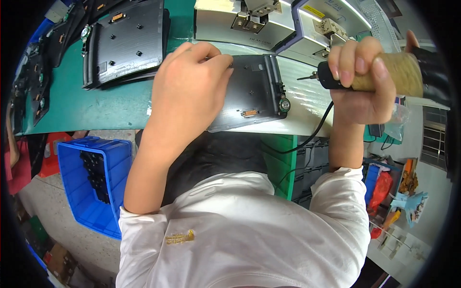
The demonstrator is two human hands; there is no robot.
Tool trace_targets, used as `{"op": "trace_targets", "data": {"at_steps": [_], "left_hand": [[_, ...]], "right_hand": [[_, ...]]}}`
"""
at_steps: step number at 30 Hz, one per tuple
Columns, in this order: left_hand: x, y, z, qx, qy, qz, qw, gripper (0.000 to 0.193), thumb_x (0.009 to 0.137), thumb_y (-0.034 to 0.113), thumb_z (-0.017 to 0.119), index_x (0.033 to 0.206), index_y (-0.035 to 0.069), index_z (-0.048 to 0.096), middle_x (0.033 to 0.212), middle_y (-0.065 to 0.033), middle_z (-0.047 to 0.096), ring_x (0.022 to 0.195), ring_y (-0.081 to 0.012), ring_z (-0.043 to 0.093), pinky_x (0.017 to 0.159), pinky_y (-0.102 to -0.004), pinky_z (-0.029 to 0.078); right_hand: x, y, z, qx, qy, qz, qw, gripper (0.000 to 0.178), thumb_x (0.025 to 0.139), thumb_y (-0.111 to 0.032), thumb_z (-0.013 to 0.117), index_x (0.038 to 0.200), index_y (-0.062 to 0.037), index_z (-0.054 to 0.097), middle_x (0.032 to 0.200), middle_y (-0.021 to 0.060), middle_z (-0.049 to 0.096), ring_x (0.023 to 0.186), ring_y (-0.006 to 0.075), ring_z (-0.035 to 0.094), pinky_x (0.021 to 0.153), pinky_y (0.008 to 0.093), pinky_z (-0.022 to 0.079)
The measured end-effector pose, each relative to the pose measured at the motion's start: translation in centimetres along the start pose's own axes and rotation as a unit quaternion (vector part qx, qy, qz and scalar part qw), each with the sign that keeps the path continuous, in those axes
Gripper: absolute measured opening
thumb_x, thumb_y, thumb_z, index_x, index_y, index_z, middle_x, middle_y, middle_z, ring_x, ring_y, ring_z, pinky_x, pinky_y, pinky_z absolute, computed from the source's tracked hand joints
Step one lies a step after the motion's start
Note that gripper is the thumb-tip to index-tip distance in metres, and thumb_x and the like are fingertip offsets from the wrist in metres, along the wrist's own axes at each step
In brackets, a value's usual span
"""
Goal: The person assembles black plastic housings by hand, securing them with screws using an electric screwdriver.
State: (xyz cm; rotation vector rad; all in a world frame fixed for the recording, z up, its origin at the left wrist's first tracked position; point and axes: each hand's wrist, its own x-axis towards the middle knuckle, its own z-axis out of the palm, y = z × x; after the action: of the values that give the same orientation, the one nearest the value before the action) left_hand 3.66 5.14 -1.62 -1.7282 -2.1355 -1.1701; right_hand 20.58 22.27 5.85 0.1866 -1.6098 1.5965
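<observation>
The black panel [245, 91] lies under my nearer left hand [194, 79], its long axis unclear. That hand curls — holding what, I can't tell. Right of the panel, my right hand [362, 79] wraps the driver [408, 74] — bit [306, 78] pointing panelward, not touching.

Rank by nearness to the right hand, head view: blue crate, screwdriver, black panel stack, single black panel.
1. Screwdriver: gripped in right hand.
2. Single black panel: to its left, partly under left hand.
3. Black panel stack: farther left, past left hand.
4. Blue crate: lower left.
</observation>
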Motion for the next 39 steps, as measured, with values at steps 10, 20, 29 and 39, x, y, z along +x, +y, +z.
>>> {"op": "trace_targets", "data": {"at_steps": [10,20,29,39], "left_hand": [[1.0,0.6,1.3,0.081,-0.002,0.001,0.997,0.005,0.081,0.009,0.075,0.084,0.006,0.078,0.088,-0.0065,0.069,0.088,-0.0291,0.066,0.078,-0.0406,0.055],[0.1,1.9,0.8,0.042,0.019,0.037,0.998,0.01,0.084,0.005,0.073,0.093,0.004,0.076,0.09,-0.0065,0.072,0.089,-0.0287,0.067,0.08,-0.0404,0.054],[-5.9,7.4,0.2,-0.557,-0.025,-0.152,0.816,0.011,0.09,-0.013,0.065,0.101,-0.011,0.067,0.1,-0.0238,0.075,0.094,-0.0276,0.075,0.086,-0.0348,0.06],[-4.4,7.7,1.3,-0.188,0.034,0.004,0.982,0.017,0.074,-0.004,0.086,0.083,-0.002,0.071,0.081,-0.0138,0.078,0.066,-0.0158,0.074,0.059,-0.0222,0.055]], "right_hand": [[-1.3,0.7,-2.2,-0.019,0.067,0.05,0.996,0.023,0.097,-0.024,0.045,0.086,-0.0055,0.051,0.077,0.0038,0.045,0.066,0.0147,0.048,0.067,0.0334,0.041],[-2.3,0.0,-1.3,-0.039,0.02,0.036,0.998,0.024,0.098,-0.024,0.043,0.086,-0.0052,0.051,0.08,0.0041,0.048,0.065,0.0142,0.048,0.066,0.0338,0.041],[-2.8,-0.4,-1.9,0.057,0.049,0.059,0.995,0.03,0.102,-0.028,0.046,0.105,-0.0011,0.059,0.063,0.0035,0.05,0.052,0.016,0.05,0.054,0.0371,0.048],[-3.4,-0.1,-0.3,0.112,-0.01,0.067,0.991,0.029,0.102,-0.03,0.048,0.107,-0.0032,0.059,0.072,0.0025,0.053,0.056,0.0133,0.053,0.056,0.0337,0.049]]}}
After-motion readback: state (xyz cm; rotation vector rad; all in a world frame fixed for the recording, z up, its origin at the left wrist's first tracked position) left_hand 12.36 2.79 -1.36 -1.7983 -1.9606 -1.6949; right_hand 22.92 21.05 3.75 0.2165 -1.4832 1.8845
